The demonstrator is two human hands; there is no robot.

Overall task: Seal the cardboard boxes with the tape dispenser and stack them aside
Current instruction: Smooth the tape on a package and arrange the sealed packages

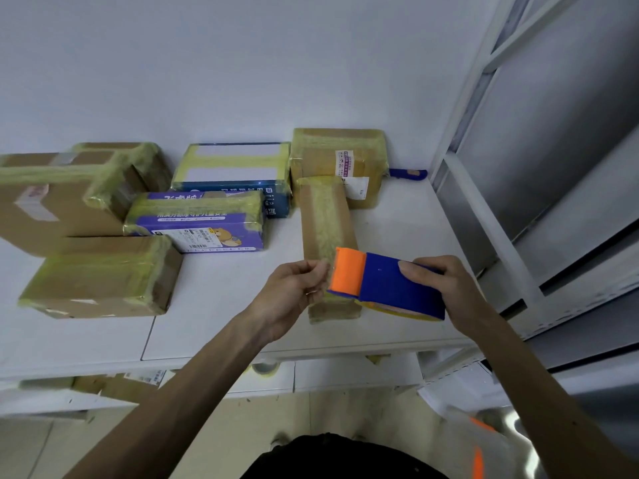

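A long narrow cardboard box (325, 216) with a yellowish tape strip along its top lies on the white table (214, 295), its near end under my hands. My right hand (446, 288) grips a blue and orange tape dispenser (387, 285) held just above the box's near end. Beside the orange front of the dispenser, my left hand (294, 292) pinches the free end of the clear tape.
Several taped boxes stand along the back and left: brown cartons (100, 278) (62, 198) (339, 160), a purple printed box (197, 219) and a blue one (235, 174). A blue knife handle (408, 173) lies by the wall. A white metal rack (518, 188) rises at right.
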